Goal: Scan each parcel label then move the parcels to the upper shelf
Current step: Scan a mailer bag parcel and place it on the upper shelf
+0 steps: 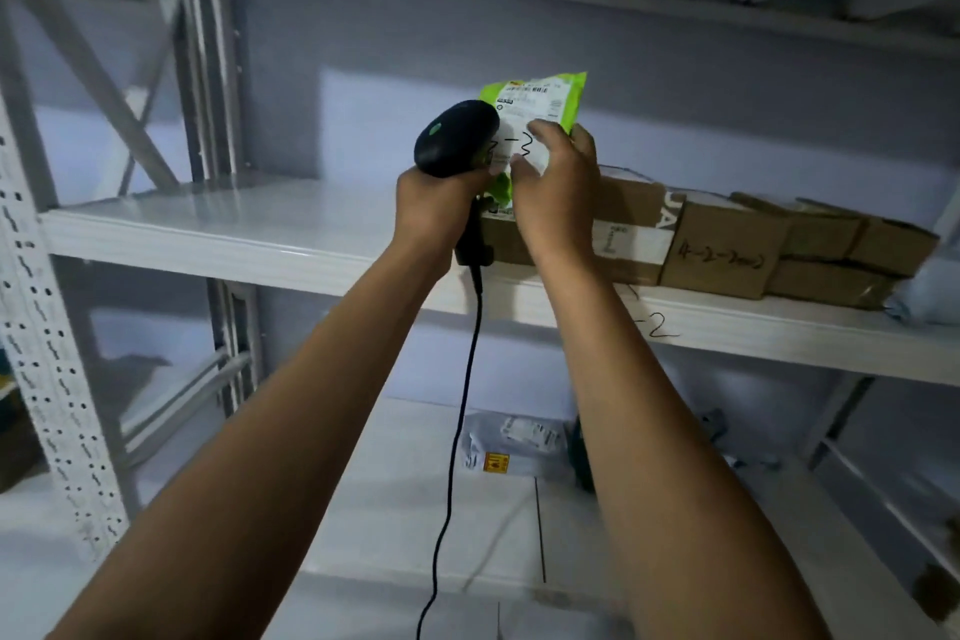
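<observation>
Head view: green parcel held up for scanning at the upper shelf

Your left hand (434, 208) is wrapped tight around the black barcode scanner (456, 139), cable hanging down. Your right hand (558, 192) pinches the green parcel (540, 101), label facing you, above the upper shelf (208, 224), just left of the cardboard boxes (727, 244) resting there

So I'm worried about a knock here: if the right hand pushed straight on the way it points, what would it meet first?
The right hand already grips the green parcel. Past that, probably only the grey back wall behind the shelf; depth is unclear.
</observation>
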A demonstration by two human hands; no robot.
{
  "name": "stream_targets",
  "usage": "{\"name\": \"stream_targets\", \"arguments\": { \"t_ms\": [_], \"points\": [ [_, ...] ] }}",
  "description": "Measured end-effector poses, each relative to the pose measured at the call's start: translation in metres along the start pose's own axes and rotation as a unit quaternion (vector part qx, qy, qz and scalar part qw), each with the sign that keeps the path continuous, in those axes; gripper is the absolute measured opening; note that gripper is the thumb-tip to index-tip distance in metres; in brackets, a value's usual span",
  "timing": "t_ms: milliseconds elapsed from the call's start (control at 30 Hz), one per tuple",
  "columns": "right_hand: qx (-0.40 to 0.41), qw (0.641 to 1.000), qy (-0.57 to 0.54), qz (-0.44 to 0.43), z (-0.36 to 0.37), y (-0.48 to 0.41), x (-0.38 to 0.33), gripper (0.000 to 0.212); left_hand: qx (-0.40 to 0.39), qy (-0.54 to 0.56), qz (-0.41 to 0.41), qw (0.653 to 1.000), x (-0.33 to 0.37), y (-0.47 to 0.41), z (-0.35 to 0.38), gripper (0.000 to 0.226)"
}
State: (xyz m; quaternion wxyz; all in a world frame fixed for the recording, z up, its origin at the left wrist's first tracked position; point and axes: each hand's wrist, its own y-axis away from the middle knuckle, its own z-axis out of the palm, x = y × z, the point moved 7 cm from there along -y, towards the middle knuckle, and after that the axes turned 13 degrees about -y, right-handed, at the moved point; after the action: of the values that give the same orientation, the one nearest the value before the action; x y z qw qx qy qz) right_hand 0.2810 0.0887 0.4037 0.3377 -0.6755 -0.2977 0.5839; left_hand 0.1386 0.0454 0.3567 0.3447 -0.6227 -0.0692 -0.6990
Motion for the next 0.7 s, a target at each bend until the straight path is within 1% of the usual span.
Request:
{"name": "stream_targets", "arguments": {
  "t_ms": [67, 133, 200, 300, 400, 500, 567, 633, 700],
  "points": [
    [-0.02, 0.999, 0.043, -0.021, 0.005, -0.009, 0.005, 0.04, 0.002, -0.012, -0.001, 1.0, 0.001, -0.013, 0.009, 0.025],
    [-0.028, 0.995, 0.083, -0.046, 0.005, -0.014, 0.01, 0.039, 0.022, -0.032, -0.012, 0.999, -0.003, -0.024, 0.013, 0.024],
    [-0.029, 0.986, 0.132, -0.098, 0.003, -0.014, 0.012, 0.034, 0.039, -0.053, -0.025, 0.998, -0.01, -0.033, 0.014, 0.023],
    [-0.013, 0.964, 0.213, -0.162, -0.001, -0.011, 0.018, 0.023, 0.004, -0.078, -0.048, 0.996, -0.021, -0.041, 0.021, 0.024],
    [-0.004, 0.96, 0.222, -0.169, -0.004, -0.006, 0.024, 0.024, -0.024, -0.113, -0.061, 0.991, -0.026, -0.046, 0.022, 0.031],
    [-0.003, 0.962, 0.226, -0.151, -0.003, -0.003, 0.03, 0.027, -0.058, -0.156, -0.055, 0.984, -0.02, -0.043, 0.024, 0.034],
    [0.002, 0.96, 0.234, -0.15, -0.001, 0.0, 0.031, 0.026, -0.074, -0.172, -0.049, 0.981, -0.016, -0.04, 0.024, 0.033],
    [0.015, 0.96, 0.233, -0.156, 0.0, 0.004, 0.029, 0.023, -0.068, -0.173, -0.052, 0.981, -0.014, -0.036, 0.021, 0.03],
    [0.036, 0.963, 0.213, -0.164, -0.003, 0.01, 0.026, 0.019, -0.043, -0.151, -0.049, 0.986, -0.013, -0.03, 0.016, 0.023]
  ]
}}
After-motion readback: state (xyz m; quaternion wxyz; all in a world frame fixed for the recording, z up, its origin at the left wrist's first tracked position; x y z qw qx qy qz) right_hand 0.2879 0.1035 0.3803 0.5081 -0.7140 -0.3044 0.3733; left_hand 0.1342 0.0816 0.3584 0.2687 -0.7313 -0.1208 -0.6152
